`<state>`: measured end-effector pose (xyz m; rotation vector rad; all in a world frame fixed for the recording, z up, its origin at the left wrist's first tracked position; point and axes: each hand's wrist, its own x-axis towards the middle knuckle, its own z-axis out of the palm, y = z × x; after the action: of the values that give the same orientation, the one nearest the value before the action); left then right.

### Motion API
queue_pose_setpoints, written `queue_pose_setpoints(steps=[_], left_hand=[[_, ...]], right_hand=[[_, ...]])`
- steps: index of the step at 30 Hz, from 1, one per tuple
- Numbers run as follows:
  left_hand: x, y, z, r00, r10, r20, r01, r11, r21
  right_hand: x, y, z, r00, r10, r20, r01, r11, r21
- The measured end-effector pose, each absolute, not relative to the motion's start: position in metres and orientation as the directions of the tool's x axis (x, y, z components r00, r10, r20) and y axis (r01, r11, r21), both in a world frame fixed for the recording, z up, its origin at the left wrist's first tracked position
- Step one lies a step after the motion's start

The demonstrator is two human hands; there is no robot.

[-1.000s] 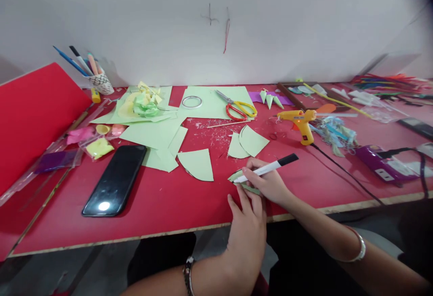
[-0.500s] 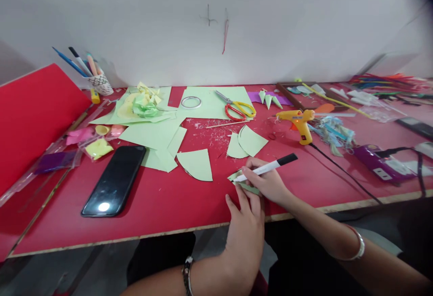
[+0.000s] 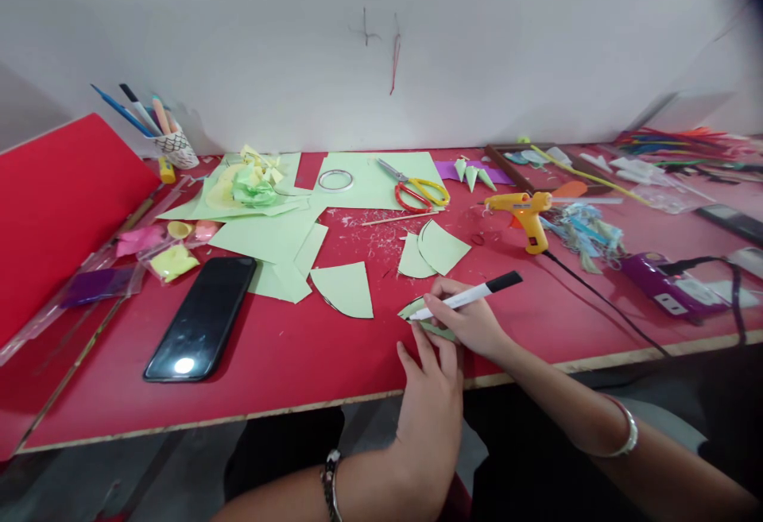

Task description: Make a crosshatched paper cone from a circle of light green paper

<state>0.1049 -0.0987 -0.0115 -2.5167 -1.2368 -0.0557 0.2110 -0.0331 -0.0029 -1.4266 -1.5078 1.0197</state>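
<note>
A white marker (image 3: 462,299) with a black end is pinched in my right hand (image 3: 470,322), its tip on a small green paper piece (image 3: 441,330) near the table's front edge. Fingers spread, my left hand (image 3: 430,387) lies over the lower part of that piece and presses it down. Part of the paper is hidden under both hands. To the left rests a green quarter-round piece (image 3: 346,290) with a dark curved edge. Two more such pieces (image 3: 444,248) overlap just behind my right hand.
A black phone (image 3: 203,319) lies at the left. Scissors (image 3: 414,187) and a silver ring (image 3: 336,180) rest on green sheets at the back. A yellow glue gun (image 3: 528,216), its cable, and a purple power box (image 3: 671,288) are on the right.
The marker tip has shifted very slightly on the paper. The whole view has moved a little, and both hands keep their places otherwise.
</note>
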Motion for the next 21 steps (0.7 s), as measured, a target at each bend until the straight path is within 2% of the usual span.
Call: queue_pose_setpoints(steps=[13, 21], left_hand=[[0.104, -0.1, -0.008, 0.64, 0.764, 0.088, 0.735, -0.574, -0.362], [0.104, -0.099, -0.007, 0.642, 0.764, 0.061, 0.723, -0.577, -0.38]], right_hand=[[0.243, -0.036, -0.005, 0.069, 0.99, 0.126, 0.452, 0.082, -0.888], [0.266, -0.044, -0.004, 0.171, 0.976, 0.133, 0.515, 0.026, -0.857]])
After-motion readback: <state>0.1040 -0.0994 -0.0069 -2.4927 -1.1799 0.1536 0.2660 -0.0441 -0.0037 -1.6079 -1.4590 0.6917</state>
